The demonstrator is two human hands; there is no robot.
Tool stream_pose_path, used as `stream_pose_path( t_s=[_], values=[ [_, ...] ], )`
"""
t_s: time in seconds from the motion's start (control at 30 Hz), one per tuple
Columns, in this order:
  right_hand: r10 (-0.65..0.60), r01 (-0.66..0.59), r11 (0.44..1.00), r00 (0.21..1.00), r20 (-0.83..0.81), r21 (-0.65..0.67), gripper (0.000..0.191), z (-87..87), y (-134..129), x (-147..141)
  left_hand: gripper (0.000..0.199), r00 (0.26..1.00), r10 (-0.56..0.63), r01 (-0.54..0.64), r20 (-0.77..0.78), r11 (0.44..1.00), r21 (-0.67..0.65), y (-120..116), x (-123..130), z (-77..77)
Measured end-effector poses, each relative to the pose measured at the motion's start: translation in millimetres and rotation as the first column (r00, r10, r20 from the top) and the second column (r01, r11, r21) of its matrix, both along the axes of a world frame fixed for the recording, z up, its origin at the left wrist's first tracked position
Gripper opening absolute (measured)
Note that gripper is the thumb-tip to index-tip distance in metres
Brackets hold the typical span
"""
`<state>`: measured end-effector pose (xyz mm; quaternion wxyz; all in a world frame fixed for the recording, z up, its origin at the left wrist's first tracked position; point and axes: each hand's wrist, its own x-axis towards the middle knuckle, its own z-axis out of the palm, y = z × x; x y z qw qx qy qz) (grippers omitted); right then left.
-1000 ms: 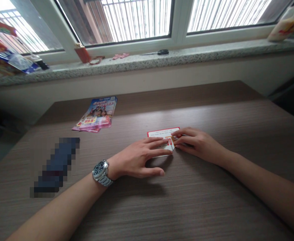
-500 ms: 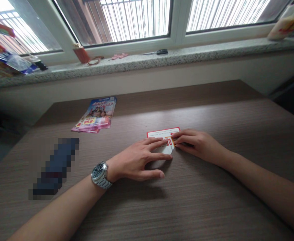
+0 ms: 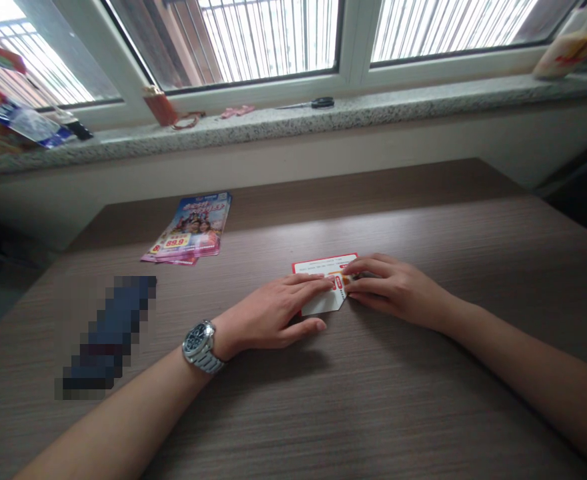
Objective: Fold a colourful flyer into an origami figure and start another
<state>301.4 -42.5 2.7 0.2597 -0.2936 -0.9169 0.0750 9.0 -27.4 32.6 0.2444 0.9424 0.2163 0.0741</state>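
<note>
A small white paper with a red border (image 3: 324, 265) lies flat on the wooden table (image 3: 423, 400), partly folded. My left hand (image 3: 268, 315), with a metal watch on the wrist, presses flat on its left half, fingers pointing right. My right hand (image 3: 396, 288) rests on the table at the paper's right edge, its fingertips pinching the folded corner. The fingertips of both hands almost meet over the paper. The part of the paper under my hands is hidden.
A stack of colourful flyers (image 3: 192, 229) lies at the back left of the table. A blurred dark object (image 3: 107, 337) sits at the left. On the stone windowsill (image 3: 423, 100) are scissors (image 3: 315, 103), a red item (image 3: 156, 105) and packages at both ends.
My left hand has slid slightly left and its fingers have drawn closer together, so more of the paper's white lower corner shows. My right hand has barely moved.
</note>
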Motion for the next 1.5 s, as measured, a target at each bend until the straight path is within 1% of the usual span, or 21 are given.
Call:
stream_pose_path(
  t_s=[0.07,0.2,0.3,0.43,0.57,0.7,0.93,1.17,1.3,1.4,1.5],
  values=[
    [0.045,-0.045,0.999,0.999,0.005,0.016,0.018,2.9,-2,-1,0.061,1.000,0.005,-0.005,-0.006,1.000,0.005,0,0,-1.3],
    [0.155,-0.154,0.987,0.988,0.023,-0.049,0.023,6.3,-4,-2,0.059,0.999,-0.024,0.025,-0.024,0.999,0.028,1,0,-2.1],
    [0.181,-0.177,0.982,0.981,0.064,-0.064,0.026,6.8,-5,-2,0.059,0.998,-0.035,0.037,-0.044,0.998,0.055,1,1,-2.1],
    [0.187,-0.180,0.981,0.977,0.103,-0.071,0.028,7.8,-6,-2,0.059,0.997,-0.042,0.047,-0.061,0.996,0.075,2,1,-2.6],
    [0.201,-0.194,0.979,0.972,0.119,-0.066,0.030,10.0,-7,-3,0.059,0.998,-0.039,0.043,-0.042,0.996,0.081,1,1,-3.6],
    [0.206,-0.198,0.977,0.973,0.106,-0.080,0.029,12.8,-7,-4,0.059,0.999,-0.032,0.033,-0.013,0.996,0.078,1,1,-4.2],
    [0.204,-0.196,0.975,0.976,0.079,-0.103,0.028,17.1,-7,-5,0.059,0.999,-0.038,0.039,-0.024,0.997,0.074,1,1,-3.3],
    [0.250,-0.240,0.963,0.966,0.071,-0.121,0.024,16.0,-11,-7,0.058,0.999,-0.035,0.037,-0.030,0.996,0.086,1,2,-3.2],
    [0.210,-0.207,0.970,0.978,0.012,-0.124,0.030,11.4,-10,-5,0.057,0.999,-0.033,0.037,-0.040,0.995,0.098,1,2,-3.6],
    [0.165,-0.160,0.978,0.986,0.033,-0.131,0.031,9.2,-10,-6,0.056,0.998,-0.037,0.041,-0.041,0.994,0.098,1,2,-3.8],
    [0.178,-0.172,0.976,0.983,0.039,-0.137,0.030,9.7,-8,-7,0.056,0.998,-0.039,0.042,-0.039,0.995,0.094,1,2,-3.4]
  ],
)
